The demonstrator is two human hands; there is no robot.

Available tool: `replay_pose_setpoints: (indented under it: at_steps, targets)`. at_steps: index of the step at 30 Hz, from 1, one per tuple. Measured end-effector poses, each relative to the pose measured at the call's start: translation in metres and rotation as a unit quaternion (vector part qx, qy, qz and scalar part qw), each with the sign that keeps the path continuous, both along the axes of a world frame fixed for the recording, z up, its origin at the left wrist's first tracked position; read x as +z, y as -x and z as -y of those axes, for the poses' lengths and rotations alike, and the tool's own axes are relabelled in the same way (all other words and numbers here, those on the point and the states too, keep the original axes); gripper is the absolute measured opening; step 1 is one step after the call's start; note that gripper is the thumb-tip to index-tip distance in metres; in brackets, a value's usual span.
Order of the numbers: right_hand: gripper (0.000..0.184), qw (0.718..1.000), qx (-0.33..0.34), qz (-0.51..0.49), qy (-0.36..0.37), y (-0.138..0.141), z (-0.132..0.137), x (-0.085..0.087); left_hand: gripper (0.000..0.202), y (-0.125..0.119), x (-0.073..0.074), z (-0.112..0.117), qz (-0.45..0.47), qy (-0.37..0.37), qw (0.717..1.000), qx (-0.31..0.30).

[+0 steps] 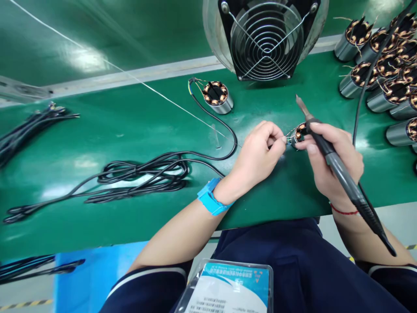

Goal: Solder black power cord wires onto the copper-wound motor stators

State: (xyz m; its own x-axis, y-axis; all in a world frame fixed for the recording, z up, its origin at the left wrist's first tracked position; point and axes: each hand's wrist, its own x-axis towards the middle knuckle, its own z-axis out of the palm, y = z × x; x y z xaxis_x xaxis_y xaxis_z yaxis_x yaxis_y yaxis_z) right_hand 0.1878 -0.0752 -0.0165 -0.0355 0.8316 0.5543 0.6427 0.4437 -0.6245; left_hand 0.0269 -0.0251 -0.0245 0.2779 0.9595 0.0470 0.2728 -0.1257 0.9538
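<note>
With thumb and forefinger pinched, my left hand (262, 152) holds thin wires beside a small motor stator (299, 134) with copper windings. A black cable (208, 163) runs in under that hand. My right hand (339, 161) grips a soldering iron (332, 152), its tip pointing up and away, apart from the wires. Fingers of the same hand also steady the stator, hiding much of it. Farther back stands another stator (219, 96), upright, with a second black cable (228, 126) reaching its thin wires.
A caged fan (267, 48) stands at the back of the green table (130, 121). Several stators (361, 74) crowd the right side, with the iron's cord (360, 104) hanging before them. Coiled cables (140, 176) lie left of centre; a cable bundle (35, 124) is at far left.
</note>
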Motion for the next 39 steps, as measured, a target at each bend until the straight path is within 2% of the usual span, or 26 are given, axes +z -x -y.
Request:
replay_pose_setpoints:
  at_steps: [4,9,14,19,25,39]
  targets:
    - [0.042,0.996,0.001,-0.06,-0.068,-0.011,0.011,-0.008,0.018,0.0,-0.002,0.0,-0.008,-0.01,1.0,0.001]
    - [0.027,0.986,0.025,-0.09,-0.141,-0.02,0.021,-0.017,0.018,0.0,-0.001,0.001,-0.013,-0.009,1.0,0.004]
    - [0.024,0.991,0.036,-0.1,-0.077,-0.017,0.024,-0.014,0.02,0.0,0.002,0.001,-0.016,-0.006,1.0,0.01]
    - [0.027,0.991,0.059,-0.099,-0.061,-0.016,0.024,-0.012,0.02,-0.001,0.003,0.001,-0.008,-0.004,1.0,0.011]
    - [0.026,0.989,0.049,-0.1,-0.095,-0.017,0.022,-0.014,0.02,-0.001,0.003,0.0,-0.003,0.004,1.0,0.019]
    - [0.029,0.99,0.05,-0.091,-0.093,-0.017,0.021,-0.014,0.02,-0.002,0.002,0.0,0.005,0.007,1.0,0.021]
